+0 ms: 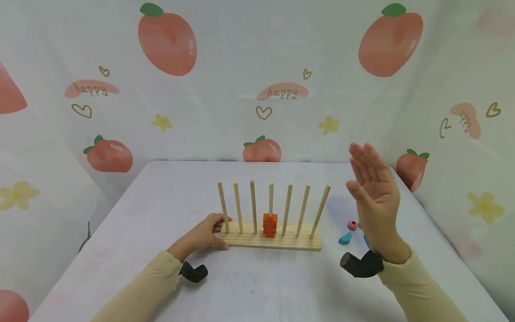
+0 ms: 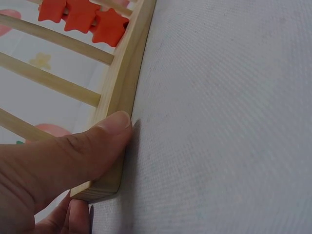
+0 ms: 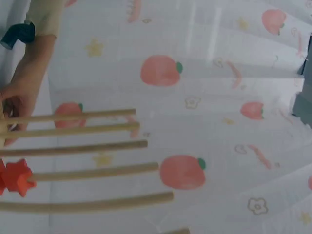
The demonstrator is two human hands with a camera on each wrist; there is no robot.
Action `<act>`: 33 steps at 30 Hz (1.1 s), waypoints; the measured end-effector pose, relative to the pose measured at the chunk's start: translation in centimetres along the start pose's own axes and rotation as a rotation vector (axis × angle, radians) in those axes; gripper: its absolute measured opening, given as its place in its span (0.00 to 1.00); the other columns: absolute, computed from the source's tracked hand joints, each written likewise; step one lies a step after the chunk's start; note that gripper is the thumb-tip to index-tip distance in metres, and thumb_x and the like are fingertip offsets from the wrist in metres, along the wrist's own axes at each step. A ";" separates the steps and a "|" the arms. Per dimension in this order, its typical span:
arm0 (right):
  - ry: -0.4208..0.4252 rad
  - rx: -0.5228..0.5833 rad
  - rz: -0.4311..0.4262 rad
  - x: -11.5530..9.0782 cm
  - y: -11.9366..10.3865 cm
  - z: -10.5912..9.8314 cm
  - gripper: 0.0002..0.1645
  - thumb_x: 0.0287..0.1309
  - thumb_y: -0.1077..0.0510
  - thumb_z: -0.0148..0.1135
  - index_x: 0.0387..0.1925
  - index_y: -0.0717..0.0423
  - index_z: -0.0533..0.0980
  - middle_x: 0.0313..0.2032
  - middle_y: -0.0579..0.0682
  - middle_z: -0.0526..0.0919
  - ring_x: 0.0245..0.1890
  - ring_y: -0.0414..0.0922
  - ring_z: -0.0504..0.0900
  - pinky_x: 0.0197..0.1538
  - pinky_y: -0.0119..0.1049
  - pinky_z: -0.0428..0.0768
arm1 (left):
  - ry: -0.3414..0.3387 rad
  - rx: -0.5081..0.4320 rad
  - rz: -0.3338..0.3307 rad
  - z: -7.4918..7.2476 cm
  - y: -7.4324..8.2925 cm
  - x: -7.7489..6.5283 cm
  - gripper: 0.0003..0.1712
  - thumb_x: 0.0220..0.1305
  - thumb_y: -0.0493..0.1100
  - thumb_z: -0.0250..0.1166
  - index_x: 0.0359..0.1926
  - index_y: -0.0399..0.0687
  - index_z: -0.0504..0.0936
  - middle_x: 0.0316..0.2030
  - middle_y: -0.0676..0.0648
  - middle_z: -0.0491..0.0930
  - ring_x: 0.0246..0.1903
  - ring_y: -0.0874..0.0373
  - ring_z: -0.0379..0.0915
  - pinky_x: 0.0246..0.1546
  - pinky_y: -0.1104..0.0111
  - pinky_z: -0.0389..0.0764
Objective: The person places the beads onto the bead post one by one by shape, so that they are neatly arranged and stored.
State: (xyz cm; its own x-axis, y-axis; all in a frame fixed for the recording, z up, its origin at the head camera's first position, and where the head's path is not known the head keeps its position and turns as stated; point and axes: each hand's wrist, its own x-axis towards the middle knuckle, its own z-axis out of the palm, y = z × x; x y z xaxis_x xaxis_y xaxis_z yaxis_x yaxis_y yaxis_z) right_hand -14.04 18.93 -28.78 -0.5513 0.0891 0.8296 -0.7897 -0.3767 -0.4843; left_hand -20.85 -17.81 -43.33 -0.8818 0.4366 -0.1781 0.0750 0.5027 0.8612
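A wooden peg stand with several upright pegs sits on the table. Orange-red star beads are stacked low on its middle peg; three of them show in the left wrist view. My left hand grips the left end of the base, its thumb along the front edge and its fingers behind. My right hand is raised to the right of the stand, fingers straight, palm turned toward the pegs, holding nothing. The right wrist view shows the pegs sideways, with no right fingers in sight.
By the right hand lie a pink bead and a blue piece. Another blue piece is partly hidden behind that hand. A white curtain with peach prints hangs behind the table and at both sides.
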 end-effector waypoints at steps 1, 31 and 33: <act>0.027 0.002 0.000 0.1 -0.2 -0.6 0.35 0.57 0.76 0.58 0.66 0.71 0.61 0.64 0.62 0.71 0.67 0.52 0.67 0.70 0.38 0.62 | -0.001 0.003 0.005 0.0 0.0 0.0 0.44 0.40 0.29 0.79 0.61 0.33 0.70 0.52 0.37 0.65 0.54 0.47 0.68 0.59 0.55 0.70; -0.171 -0.879 0.643 -4.8 1.5 -16.6 0.33 0.68 0.61 0.55 0.71 0.58 0.59 0.52 0.22 0.72 0.49 0.20 0.73 0.45 0.15 0.74 | 0.007 0.035 0.024 0.1 -0.5 0.2 0.44 0.39 0.31 0.80 0.60 0.33 0.71 0.51 0.38 0.66 0.54 0.47 0.68 0.60 0.52 0.70; -0.288 -0.875 0.713 -5.3 1.8 -16.7 0.33 0.68 0.59 0.55 0.70 0.60 0.58 0.51 0.20 0.71 0.48 0.19 0.72 0.44 0.17 0.75 | 0.006 0.031 0.024 0.1 -0.4 0.1 0.44 0.39 0.30 0.79 0.60 0.33 0.71 0.51 0.38 0.66 0.54 0.47 0.68 0.60 0.51 0.69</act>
State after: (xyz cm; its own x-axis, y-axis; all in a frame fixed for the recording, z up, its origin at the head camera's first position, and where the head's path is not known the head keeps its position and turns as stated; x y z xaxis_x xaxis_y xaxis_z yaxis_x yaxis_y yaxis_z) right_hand -17.05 33.16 -38.75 -0.9526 -0.1410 0.2697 -0.3031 0.5179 -0.7999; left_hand -20.95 -17.93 -43.77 -0.8824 0.4444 -0.1545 0.1106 0.5152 0.8499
